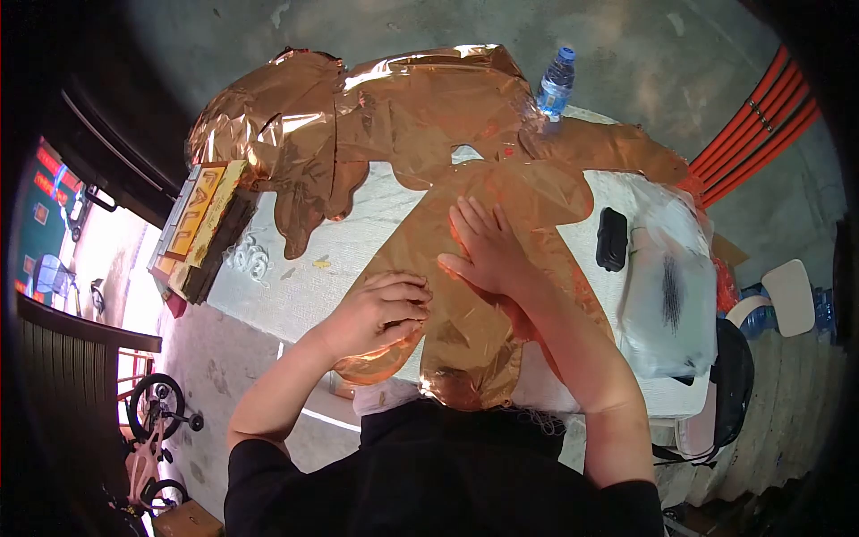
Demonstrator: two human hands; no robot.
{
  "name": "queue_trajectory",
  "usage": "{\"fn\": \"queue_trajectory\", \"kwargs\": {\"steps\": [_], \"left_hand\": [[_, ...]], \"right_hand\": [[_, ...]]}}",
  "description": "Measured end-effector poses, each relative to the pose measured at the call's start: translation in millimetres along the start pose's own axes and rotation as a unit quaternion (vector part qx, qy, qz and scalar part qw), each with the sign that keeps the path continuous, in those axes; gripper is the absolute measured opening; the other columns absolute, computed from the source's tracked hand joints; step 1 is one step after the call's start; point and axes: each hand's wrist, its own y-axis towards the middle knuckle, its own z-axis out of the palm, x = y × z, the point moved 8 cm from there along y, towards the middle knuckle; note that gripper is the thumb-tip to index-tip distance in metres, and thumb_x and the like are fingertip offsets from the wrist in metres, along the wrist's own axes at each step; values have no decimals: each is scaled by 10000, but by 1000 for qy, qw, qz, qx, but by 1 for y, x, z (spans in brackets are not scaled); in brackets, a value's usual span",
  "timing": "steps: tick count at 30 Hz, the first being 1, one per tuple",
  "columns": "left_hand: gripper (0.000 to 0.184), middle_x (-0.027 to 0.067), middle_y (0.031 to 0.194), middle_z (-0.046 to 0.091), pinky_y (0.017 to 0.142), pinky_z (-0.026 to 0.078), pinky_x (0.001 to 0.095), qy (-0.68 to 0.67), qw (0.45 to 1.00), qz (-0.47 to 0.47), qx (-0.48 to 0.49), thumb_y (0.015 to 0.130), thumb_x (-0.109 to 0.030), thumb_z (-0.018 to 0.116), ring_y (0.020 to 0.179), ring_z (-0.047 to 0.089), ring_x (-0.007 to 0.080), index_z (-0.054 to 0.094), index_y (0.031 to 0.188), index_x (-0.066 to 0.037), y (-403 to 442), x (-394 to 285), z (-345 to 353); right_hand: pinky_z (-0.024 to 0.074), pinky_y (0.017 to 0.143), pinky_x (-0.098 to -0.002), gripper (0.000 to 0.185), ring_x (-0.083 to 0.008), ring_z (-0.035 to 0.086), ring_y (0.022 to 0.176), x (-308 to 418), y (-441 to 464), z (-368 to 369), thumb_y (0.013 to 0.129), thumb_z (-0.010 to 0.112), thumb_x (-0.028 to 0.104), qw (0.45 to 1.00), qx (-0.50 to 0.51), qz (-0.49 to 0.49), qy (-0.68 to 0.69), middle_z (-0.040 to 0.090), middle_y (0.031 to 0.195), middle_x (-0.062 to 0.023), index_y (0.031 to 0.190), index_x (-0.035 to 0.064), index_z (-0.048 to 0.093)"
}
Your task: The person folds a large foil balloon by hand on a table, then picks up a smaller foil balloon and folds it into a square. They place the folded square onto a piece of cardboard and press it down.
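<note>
A large, mostly flat copper-coloured foil sheet point(394, 237) with lobed edges spreads over the white table point(304, 304) and reaches its near edge. My left hand point(382, 309) rests on the left part of the foil, its fingers curled together; whether they pinch the foil is hidden. Higher up and to the right, my right hand point(486, 248) lies on the foil with fingers spread and palm down. More crumpled, shiny foil point(429, 94) of the same colour lies across the far side of the table.
A water bottle point(557, 85) stands at the far edge. A black case point(612, 239) and a clear plastic bag point(667, 309) lie on the right. White string point(248, 259) and a yellow box point(199, 215) are on the left. Orange tubes point(756, 121) rise at the right.
</note>
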Motion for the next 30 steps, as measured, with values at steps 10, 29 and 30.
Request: {"fn": "queue_trajectory", "kwargs": {"steps": [10, 29, 30], "left_hand": [[193, 161, 1190, 587, 857, 496, 367, 38, 985, -161, -40, 806, -88, 639, 1045, 594, 324, 666, 991, -40, 65, 68, -48], [102, 40, 743, 640, 614, 452, 231, -81, 967, -204, -126, 867, -66, 642, 701, 546, 49, 643, 878, 35, 108, 18, -78], [106, 45, 730, 637, 601, 455, 241, -56, 978, -160, -123, 879, -75, 621, 675, 550, 59, 648, 874, 27, 123, 20, -73]], "right_hand": [[142, 1134, -515, 795, -307, 210, 1415, 1, 1, 1, 843, 552, 510, 1000, 7, 5, -6, 269, 1503, -183, 1413, 5, 322], [172, 1118, -540, 772, -329, 291, 1376, 3, -5, -3, 847, 533, 540, 996, -82, -27, -2, 343, 1461, -203, 1369, -14, 399], [177, 1114, -545, 767, -332, 304, 1366, 4, -5, -4, 841, 539, 538, 997, -79, -26, -4, 359, 1446, -204, 1360, -12, 409]]}}
